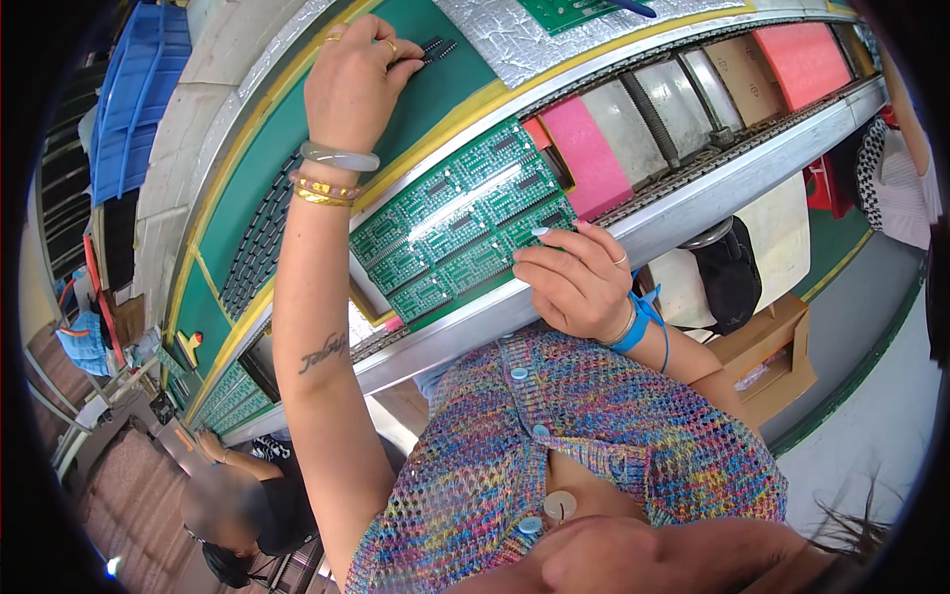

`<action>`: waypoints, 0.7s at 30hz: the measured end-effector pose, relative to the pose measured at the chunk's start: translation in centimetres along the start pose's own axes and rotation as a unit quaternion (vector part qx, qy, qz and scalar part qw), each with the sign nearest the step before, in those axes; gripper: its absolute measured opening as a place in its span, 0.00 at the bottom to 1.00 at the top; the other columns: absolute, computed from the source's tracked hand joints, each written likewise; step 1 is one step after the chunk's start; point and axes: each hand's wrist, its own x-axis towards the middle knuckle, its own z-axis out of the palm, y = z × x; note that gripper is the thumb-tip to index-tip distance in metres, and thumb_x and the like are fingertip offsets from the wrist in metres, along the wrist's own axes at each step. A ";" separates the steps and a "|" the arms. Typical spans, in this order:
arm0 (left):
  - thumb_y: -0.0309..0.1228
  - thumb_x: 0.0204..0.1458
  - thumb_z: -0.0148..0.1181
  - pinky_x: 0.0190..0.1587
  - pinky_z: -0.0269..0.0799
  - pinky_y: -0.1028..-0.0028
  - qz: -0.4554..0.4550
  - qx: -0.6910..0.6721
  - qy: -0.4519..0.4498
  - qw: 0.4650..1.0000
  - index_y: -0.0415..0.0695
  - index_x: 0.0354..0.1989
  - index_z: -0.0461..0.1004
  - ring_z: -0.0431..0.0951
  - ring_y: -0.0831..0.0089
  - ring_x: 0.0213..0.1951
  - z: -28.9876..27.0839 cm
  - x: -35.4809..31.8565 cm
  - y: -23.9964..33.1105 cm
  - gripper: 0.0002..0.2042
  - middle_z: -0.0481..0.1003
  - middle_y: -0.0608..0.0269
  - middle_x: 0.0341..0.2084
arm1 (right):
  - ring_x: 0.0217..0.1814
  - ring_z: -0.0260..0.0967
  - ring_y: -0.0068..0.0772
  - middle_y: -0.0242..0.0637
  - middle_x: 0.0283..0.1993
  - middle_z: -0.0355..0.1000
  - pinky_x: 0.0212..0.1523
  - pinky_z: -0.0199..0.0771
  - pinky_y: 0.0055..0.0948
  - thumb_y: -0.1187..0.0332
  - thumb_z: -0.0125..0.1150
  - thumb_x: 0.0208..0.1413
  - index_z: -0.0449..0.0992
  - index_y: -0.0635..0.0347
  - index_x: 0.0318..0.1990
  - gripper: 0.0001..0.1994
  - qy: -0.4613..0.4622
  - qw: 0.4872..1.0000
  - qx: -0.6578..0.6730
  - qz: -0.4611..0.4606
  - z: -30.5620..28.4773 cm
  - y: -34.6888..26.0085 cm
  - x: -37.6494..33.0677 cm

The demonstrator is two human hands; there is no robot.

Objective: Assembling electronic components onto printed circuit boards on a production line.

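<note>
Several black multi-pin chips (439,49) lie on the green mat (450,91) at the upper middle. My left hand (358,79) reaches over the mat, thumb and fingers pinched at the near end of these chips. Below it, a green circuit board panel (435,254) spans the metal rails, with rows of small black parts in its repeated sections. My right hand (572,280), wearing a blue wrist strap (645,325), is at the panel's right edge. Its fingers are curled together over the board, and whatever is between them is hidden.
Long rows of black chips (263,238) line the mat on the left. Pink foam (582,158) and a red-pink block (804,61) sit between the conveyor rails (693,198). A silver foil sheet (515,45) lies beyond. A co-worker (282,505) works at lower left.
</note>
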 end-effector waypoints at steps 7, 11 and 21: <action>0.31 0.42 0.68 0.37 0.68 0.66 0.022 0.017 -0.008 1.000 0.47 0.30 0.82 0.71 0.64 0.34 -1.2 -0.7 -0.1 0.06 0.71 0.66 0.28 | 0.50 0.71 0.28 0.24 0.42 0.76 0.58 0.64 0.34 0.69 0.60 0.45 0.79 0.48 0.36 0.09 -0.011 1.000 0.007 -0.010 -0.2 0.1 0.3; 0.28 0.39 0.68 0.33 0.69 0.67 -0.056 -0.055 -0.018 0.997 0.49 0.25 0.80 0.71 0.66 0.33 -5.1 -5.7 6.9 0.04 0.70 0.67 0.27 | 0.46 0.72 0.24 0.22 0.39 0.77 0.58 0.62 0.31 0.68 0.60 0.46 0.79 0.46 0.34 0.07 0.013 1.000 -0.016 -0.023 -0.5 0.4 -0.1; 0.25 0.37 0.69 0.29 0.68 0.71 -0.137 -0.084 -0.054 0.986 0.45 0.27 0.79 0.70 0.68 0.29 -4.8 -13.5 13.3 0.07 0.69 0.68 0.26 | 0.43 0.72 0.21 0.20 0.37 0.76 0.53 0.64 0.28 0.66 0.60 0.47 0.77 0.43 0.34 0.06 0.015 0.996 0.014 -0.081 -0.5 0.9 -0.7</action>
